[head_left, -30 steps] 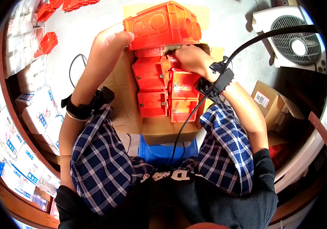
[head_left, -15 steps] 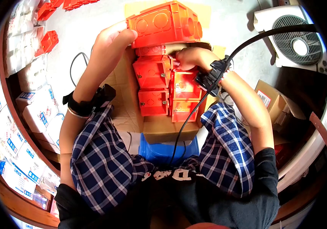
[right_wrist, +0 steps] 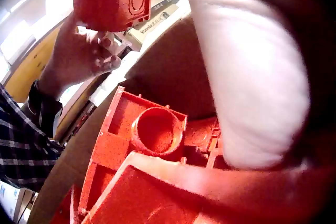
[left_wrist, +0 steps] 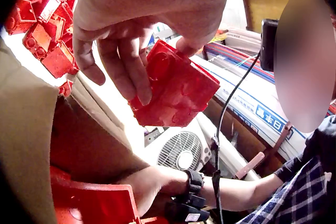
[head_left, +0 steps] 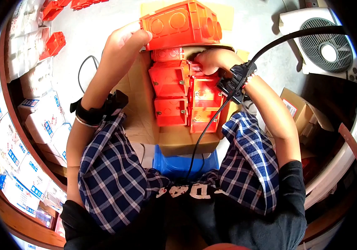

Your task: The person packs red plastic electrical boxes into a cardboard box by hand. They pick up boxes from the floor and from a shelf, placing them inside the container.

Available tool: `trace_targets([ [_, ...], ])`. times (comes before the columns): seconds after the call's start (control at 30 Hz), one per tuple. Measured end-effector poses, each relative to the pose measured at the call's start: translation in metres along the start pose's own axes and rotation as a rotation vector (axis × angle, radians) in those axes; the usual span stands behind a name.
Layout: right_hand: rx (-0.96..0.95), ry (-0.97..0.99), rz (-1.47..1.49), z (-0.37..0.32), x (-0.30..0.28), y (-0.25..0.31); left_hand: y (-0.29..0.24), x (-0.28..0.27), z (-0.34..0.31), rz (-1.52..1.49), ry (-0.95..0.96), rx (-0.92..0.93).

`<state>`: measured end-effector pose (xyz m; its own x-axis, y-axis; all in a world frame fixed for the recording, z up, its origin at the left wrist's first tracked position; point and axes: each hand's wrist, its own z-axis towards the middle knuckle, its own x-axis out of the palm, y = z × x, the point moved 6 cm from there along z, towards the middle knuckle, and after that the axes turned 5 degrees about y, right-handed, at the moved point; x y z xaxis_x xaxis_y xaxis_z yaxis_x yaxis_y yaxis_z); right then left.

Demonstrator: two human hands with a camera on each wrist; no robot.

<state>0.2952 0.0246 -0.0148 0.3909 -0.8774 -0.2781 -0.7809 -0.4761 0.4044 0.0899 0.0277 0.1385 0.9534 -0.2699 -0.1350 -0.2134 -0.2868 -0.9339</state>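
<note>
The left hand [head_left: 124, 43] grips the left end of a large orange-red box [head_left: 174, 27] above the far edge of the carton [head_left: 186, 146]. In the left wrist view the thumb and fingers of this hand [left_wrist: 157, 6] hold the red box [left_wrist: 181, 90] at one edge. Inside the carton, the right hand [head_left: 214, 60] reaches down beside stacked red boxes [head_left: 168, 81]. Its fingertips are partly hidden among them. The right wrist view shows the palm [right_wrist: 254, 77] behind a red box [right_wrist: 157, 198], with the fingers out of sight.
A box fan [head_left: 327, 52] stands at the upper right, with a small open carton [head_left: 297, 110] below it. White packages [head_left: 45, 125] line the left side. A black cable [head_left: 270, 43] crosses above the right wrist. A blue object [head_left: 178, 164] lies under the carton's near edge.
The left hand and its box have shifted slightly right in the head view. Inside the carton, the right hand has also moved a little right, and its elbow has swung outward.
</note>
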Motion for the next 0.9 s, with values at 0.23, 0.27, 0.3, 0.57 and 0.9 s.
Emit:
trace_targets([
  [0.23, 0.073, 0.032, 0.004, -0.01, -0.004, 0.013, 0.005, 0.001, 0.0, 0.041, -0.039, -0.038],
  [0.27, 0.052, 0.014, -0.011, -0.018, -0.009, 0.018, 0.011, 0.001, 0.001, 0.091, -0.017, -0.056],
  [0.3, 0.032, -0.005, -0.023, -0.028, -0.014, 0.025, 0.011, 0.001, 0.0, 0.094, -0.018, -0.052],
  [0.57, -0.519, -0.704, 0.325, -0.151, -0.042, 0.043, 0.0, 0.011, -0.004, 0.143, 0.037, -0.015],
  [0.9, -0.139, -1.263, 0.442, -0.188, -0.025, -0.012, -0.006, 0.019, -0.004, 0.106, 0.104, -0.088],
])
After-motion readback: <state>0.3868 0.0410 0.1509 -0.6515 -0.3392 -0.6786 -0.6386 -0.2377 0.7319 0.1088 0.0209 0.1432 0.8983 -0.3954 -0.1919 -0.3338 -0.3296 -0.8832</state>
